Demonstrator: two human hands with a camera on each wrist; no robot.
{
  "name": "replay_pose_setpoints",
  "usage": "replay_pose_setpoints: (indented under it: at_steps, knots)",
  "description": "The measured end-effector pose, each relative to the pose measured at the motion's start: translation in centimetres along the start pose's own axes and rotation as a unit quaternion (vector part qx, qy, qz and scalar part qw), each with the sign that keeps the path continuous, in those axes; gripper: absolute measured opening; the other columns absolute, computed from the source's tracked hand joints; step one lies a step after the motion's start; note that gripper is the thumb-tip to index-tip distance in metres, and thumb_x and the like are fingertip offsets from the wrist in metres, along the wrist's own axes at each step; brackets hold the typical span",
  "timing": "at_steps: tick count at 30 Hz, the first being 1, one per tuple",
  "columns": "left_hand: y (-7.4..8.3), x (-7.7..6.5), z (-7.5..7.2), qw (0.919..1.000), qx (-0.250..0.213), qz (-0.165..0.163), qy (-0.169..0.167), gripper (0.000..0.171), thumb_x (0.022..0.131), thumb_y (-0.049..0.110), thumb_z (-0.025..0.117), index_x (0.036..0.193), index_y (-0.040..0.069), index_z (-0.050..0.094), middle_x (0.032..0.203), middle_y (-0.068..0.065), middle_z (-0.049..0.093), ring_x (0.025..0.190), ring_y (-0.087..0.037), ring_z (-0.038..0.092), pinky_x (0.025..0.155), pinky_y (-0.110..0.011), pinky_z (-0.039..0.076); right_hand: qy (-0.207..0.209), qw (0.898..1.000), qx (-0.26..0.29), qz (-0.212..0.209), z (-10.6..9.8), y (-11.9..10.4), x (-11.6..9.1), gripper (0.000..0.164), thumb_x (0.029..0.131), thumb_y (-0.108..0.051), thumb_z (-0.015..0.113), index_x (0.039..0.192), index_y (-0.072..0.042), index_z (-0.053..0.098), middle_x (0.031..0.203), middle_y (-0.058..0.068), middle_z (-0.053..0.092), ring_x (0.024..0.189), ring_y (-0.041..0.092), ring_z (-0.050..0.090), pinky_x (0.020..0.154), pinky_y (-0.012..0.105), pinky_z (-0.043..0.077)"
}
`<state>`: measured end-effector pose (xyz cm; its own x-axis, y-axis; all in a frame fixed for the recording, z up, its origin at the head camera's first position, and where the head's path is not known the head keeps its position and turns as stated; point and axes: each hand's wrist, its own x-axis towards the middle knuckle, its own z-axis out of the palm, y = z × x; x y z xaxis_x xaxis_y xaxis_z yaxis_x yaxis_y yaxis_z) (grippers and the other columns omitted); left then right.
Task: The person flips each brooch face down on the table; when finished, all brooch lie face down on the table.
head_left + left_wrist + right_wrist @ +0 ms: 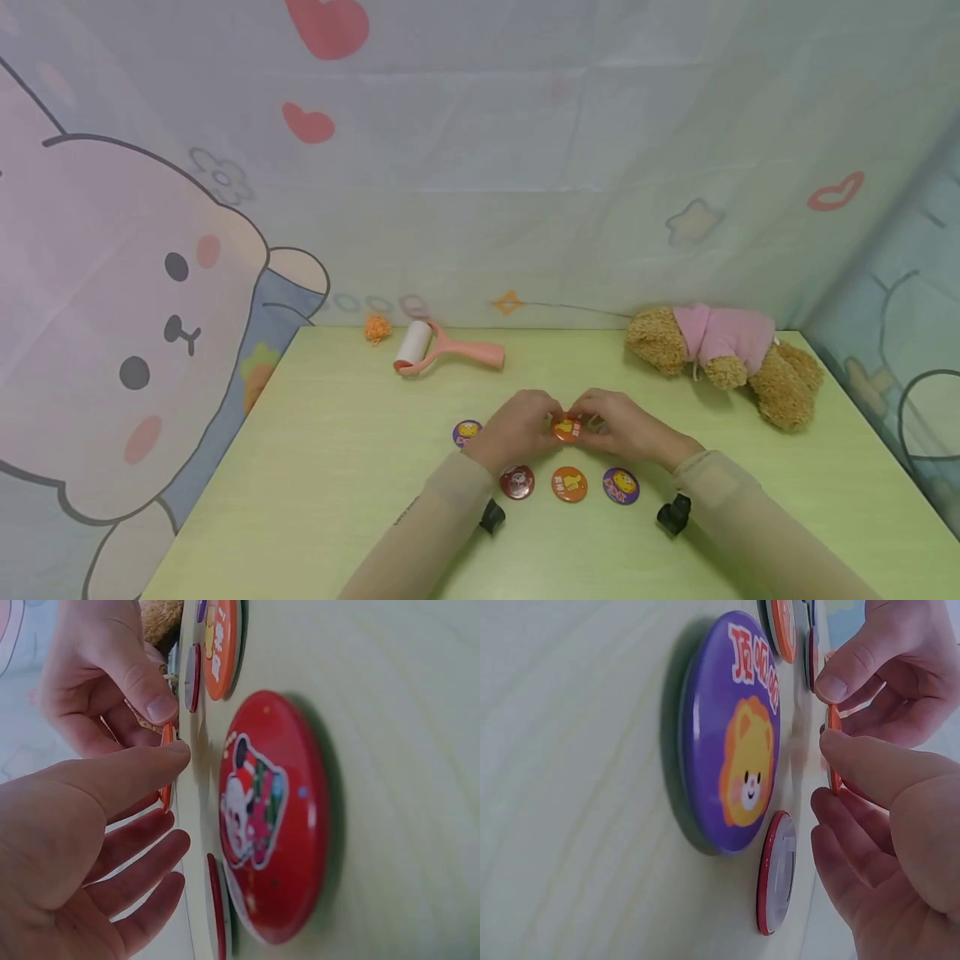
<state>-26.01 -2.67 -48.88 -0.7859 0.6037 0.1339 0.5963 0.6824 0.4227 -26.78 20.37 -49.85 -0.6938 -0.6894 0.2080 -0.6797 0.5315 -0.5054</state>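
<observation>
Head view: left hand (519, 431) and right hand (624, 427) pinch an orange badge (567, 428) — edgewise (face showing). Light pressure should suffice.

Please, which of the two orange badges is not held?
The orange badge lying on the table, between the red badge and a purple badge; left grip and right grip hold the other orange badge.

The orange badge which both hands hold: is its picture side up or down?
Up: in the head view, the orange badge shows its yellow figure and white lettering.
</observation>
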Motion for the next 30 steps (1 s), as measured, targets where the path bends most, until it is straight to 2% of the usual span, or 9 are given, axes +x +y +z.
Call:
replay_pose_setpoints:
  at_steps: [6, 9, 16, 30]
  knots:
    - [-0.07, -0.09, -0.14, 0.9994, -0.033, 0.0, -0.007, 0.032, 0.089, 0.019, 0.085, 0.117, 0.005, 0.077, 0.113, -0.005, 0.075, 0.106, -0.017, 0.067, 0.097, -0.025, 0.054, 0.003, 1.0, 0.016, 0.004, -0.04, -0.01, 0.07, 0.024, 0.093, -0.01, 0.08, 0.117, -0.006, 0.076, 0.115, 0.005, 0.07, 0.098, 0.018, 0.069, 0.081, 0.03, 0.062]
    - [-0.14, 0.02, -0.18, 0.9994, -0.034, 0.008, -0.008, 0.032, 0.089, 0.018, 0.085, 0.117, 0.004, 0.077, 0.114, -0.005, 0.075, 0.108, -0.017, 0.067, 0.098, -0.024, 0.053, 0.001, 1.0, 0.024, 0.005, -0.16, -0.08, 0.11, 0.024, 0.094, -0.009, 0.079, 0.117, -0.005, 0.076, 0.117, 0.006, 0.07, 0.099, 0.019, 0.069, 0.082, 0.03, 0.062]
    - [-0.25, 0.24, -0.04, 0.9989, -0.043, 0.013, -0.013, 0.024, 0.088, 0.015, 0.085, 0.109, 0.007, 0.08, 0.11, -0.001, 0.074, 0.102, -0.011, 0.065, 0.094, -0.021, 0.053, -0.005, 0.999, 0.032, -0.002, -0.18, 0.04, -0.02, 0.023, 0.094, -0.01, 0.079, 0.117, -0.005, 0.077, 0.119, 0.006, 0.071, 0.101, 0.02, 0.07, 0.082, 0.031, 0.063]
    - [-0.32, -0.23, -0.31, 0.9984, -0.054, 0.013, -0.002, 0.018, 0.091, 0.018, 0.083, 0.106, 0.008, 0.081, 0.112, -0.001, 0.074, 0.105, -0.013, 0.065, 0.098, -0.023, 0.053, 0.004, 1.0, 0.011, -0.016, -0.31, 0.16, 0.0, 0.02, 0.094, -0.01, 0.079, 0.114, -0.008, 0.079, 0.122, 0.006, 0.073, 0.106, 0.024, 0.071, 0.084, 0.036, 0.062]
